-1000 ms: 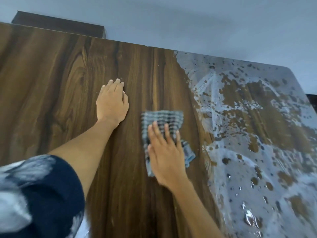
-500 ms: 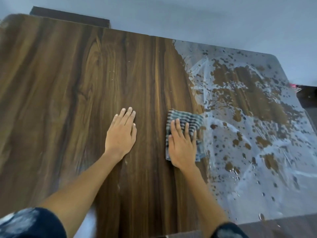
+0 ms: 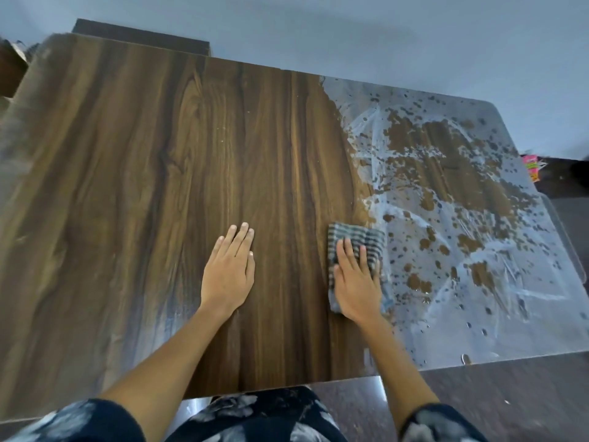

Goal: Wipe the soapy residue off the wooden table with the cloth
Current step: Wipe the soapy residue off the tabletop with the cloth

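A dark wooden table (image 3: 143, 186) fills the view. Its right third is covered with whitish soapy residue (image 3: 462, 218), streaked and speckled, with brown patches showing through. A grey-and-white checked cloth (image 3: 366, 239) lies flat at the left border of the soapy area. My right hand (image 3: 357, 282) presses flat on the cloth, fingers spread over its lower half. My left hand (image 3: 231, 269) rests flat and empty on the dry wood to the left of the cloth, fingers together.
The table's near edge (image 3: 287, 386) runs just in front of my patterned dark clothing (image 3: 255, 416). A grey wall stands behind the table. A dark piece of furniture (image 3: 140, 38) shows at the far left, and a pink packet (image 3: 531, 164) lies beyond the right edge.
My right hand has carried the cloth rightwards to the edge of the soapy area. The view has pulled back, showing the table's near edge. My left hand stays flat on the wood.
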